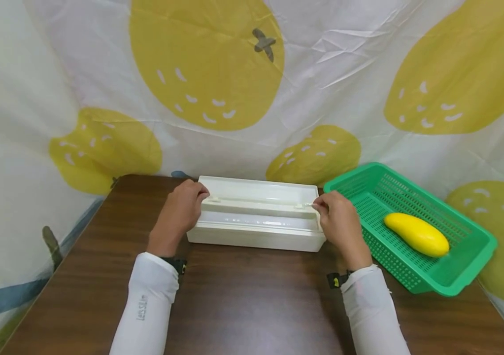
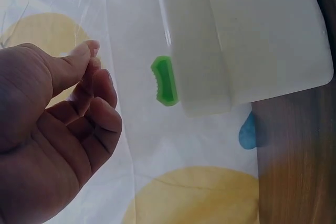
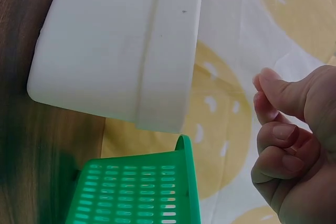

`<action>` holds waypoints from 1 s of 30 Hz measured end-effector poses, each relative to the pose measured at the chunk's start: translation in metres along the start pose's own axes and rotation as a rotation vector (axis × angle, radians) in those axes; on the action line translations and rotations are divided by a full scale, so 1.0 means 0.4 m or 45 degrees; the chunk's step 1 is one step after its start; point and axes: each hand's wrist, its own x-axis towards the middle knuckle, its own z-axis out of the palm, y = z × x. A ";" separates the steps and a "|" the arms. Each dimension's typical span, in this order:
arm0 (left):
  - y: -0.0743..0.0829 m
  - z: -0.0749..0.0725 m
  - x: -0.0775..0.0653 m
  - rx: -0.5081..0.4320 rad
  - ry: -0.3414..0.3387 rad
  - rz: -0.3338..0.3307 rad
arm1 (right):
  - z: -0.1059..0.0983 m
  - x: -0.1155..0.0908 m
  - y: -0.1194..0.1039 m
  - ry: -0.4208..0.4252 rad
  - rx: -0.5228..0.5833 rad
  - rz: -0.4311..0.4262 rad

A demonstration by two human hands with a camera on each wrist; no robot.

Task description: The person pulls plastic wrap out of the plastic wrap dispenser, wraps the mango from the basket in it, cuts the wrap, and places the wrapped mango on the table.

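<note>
A long white cling film dispenser [image 1: 256, 239] sits at the back of the table with its lid [image 1: 258, 190] tipped back against the wall side. Inside lies a pale, shiny roll [image 1: 256, 222]. At its left end my left hand [image 1: 181, 209] pinches the edge of thin clear cling film between thumb and forefinger, other fingers curled. My right hand [image 1: 340, 222] pinches the film's edge at the right end in the same way. The film itself is almost invisible. In the left wrist view a small green piece [image 2: 167, 81] sticks out from the dispenser's edge.
To the right stands a green plastic basket [image 1: 471, 268] with slotted walls, close to my right hand. A yellow mango-like fruit [image 1: 418, 234] lies in it. Behind the brown wooden table [image 1: 252, 301] hangs a fruit-printed cloth [image 1: 322, 64].
</note>
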 end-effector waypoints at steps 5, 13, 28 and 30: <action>0.000 -0.007 0.000 -0.010 0.076 0.044 | -0.007 0.003 -0.005 0.030 0.000 -0.012; 0.001 -0.010 -0.002 -0.027 0.120 0.078 | -0.017 0.002 -0.011 0.103 -0.006 -0.043; 0.022 -0.020 -0.001 -0.057 0.310 0.103 | -0.023 0.008 -0.018 0.271 0.008 -0.062; 0.024 -0.023 -0.001 -0.060 0.329 0.103 | -0.026 0.010 -0.021 0.292 0.013 -0.070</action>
